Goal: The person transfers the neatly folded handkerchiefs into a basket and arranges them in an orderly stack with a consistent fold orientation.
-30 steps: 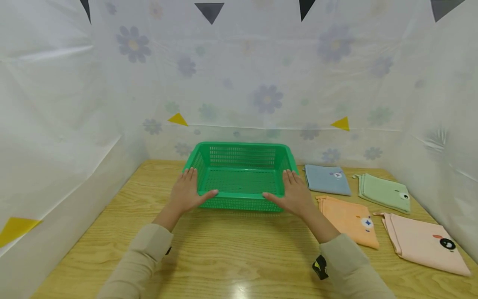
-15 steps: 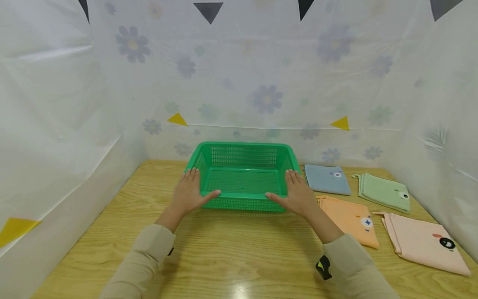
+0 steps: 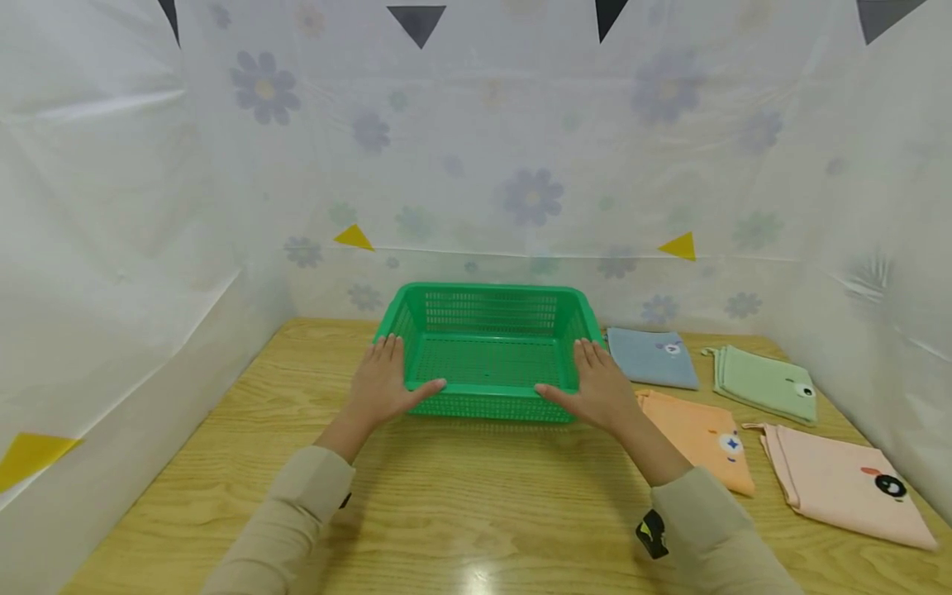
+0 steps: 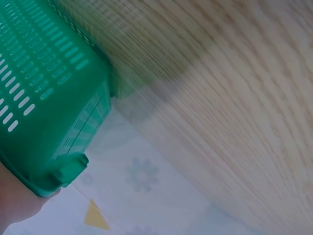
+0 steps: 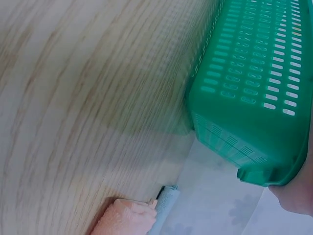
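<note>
A green plastic basket (image 3: 491, 405) with slotted walls stands upright on the wooden table, nothing inside it. My left hand (image 3: 381, 387) rests on its near left corner, thumb along the front rim and fingers straight over the side rim. At the near right corner, my right hand (image 3: 602, 390) lies the same way. Each wrist view shows only a bit of the hand at the basket's rim, with the fingers mostly hidden. Right of the basket lie folded towels: blue (image 3: 643, 358), orange (image 3: 695, 438), green (image 3: 762, 386) and pink (image 3: 840, 479).
The wooden table (image 3: 461, 496) reaches toward me and to the left. White flower-printed sheeting (image 3: 483, 165) encloses the back and both sides. The orange towel lies close beside my right forearm, and the blue one close to the basket's right side.
The basket has slid slightly to the right, with both hands moving along on its corners. Its right side now sits closer to the blue towel. The towels stay put.
</note>
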Tool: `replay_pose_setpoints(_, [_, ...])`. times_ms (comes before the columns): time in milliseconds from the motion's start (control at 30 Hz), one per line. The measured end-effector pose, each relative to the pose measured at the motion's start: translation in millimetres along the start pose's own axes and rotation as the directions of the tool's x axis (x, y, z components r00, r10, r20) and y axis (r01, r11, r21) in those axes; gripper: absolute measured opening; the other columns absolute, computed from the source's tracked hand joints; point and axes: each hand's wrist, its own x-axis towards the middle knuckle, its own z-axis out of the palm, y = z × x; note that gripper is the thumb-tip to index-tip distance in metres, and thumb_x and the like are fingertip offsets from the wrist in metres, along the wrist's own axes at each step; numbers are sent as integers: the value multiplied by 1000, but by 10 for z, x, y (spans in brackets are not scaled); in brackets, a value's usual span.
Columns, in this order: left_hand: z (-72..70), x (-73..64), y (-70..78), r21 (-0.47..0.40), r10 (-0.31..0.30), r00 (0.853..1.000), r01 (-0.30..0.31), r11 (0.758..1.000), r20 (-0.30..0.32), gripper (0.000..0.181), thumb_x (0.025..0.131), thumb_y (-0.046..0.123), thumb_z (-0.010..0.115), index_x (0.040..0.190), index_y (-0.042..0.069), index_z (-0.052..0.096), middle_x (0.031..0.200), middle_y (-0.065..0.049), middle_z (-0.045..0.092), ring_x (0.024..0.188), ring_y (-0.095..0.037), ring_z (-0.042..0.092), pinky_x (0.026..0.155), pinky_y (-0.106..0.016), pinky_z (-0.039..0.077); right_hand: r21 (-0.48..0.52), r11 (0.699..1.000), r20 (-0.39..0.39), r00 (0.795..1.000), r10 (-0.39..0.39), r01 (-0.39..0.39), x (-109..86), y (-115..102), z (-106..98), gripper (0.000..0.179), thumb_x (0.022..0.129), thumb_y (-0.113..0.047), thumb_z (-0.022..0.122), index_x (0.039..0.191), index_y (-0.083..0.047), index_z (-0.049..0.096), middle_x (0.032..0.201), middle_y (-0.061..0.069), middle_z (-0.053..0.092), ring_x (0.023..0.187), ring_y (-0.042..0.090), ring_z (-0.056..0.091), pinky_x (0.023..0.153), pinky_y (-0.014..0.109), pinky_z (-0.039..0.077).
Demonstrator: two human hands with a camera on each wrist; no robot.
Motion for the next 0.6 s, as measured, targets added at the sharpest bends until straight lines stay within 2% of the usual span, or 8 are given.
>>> replay_pose_setpoints(167, [-4, 1, 29, 4, 3, 1000, -3, 1000, 2, 109, 81, 76, 40, 143, -11, 19, 149, -29, 21, 141, -40, 17, 117, -49, 15, -11, 1000, -5, 1000, -5, 5, -10, 26, 3, 101, 84, -67, 46, 143, 11, 20, 150, 29, 20, 139, 43, 18, 115, 52, 18])
replay_pose_setpoints(433, [2, 20, 77, 0, -5, 1000, 5, 1000, 20, 106, 82, 71, 44, 144, -10, 17, 150, -28, 20, 141, -40, 16, 117, -49, 14, -5, 1000, -1, 1000, -10, 10, -24, 74, -14, 102, 85, -67, 45, 143, 12, 19, 150, 29, 19, 139, 43, 17, 114, 53, 18])
replay_pose_setpoints(600, [16, 15, 97, -8, -1, 1000, 1, 1000, 11, 106, 82, 73, 43, 144, -10, 18, 150, -28, 21, 141, -40, 16, 117, -49, 14, 7, 1000, 18, 1000, -4, 4, -31, 98, -29, 102, 85, -68, 44, 144, 12, 17, 150, 29, 17, 140, 43, 16, 114, 53, 17])
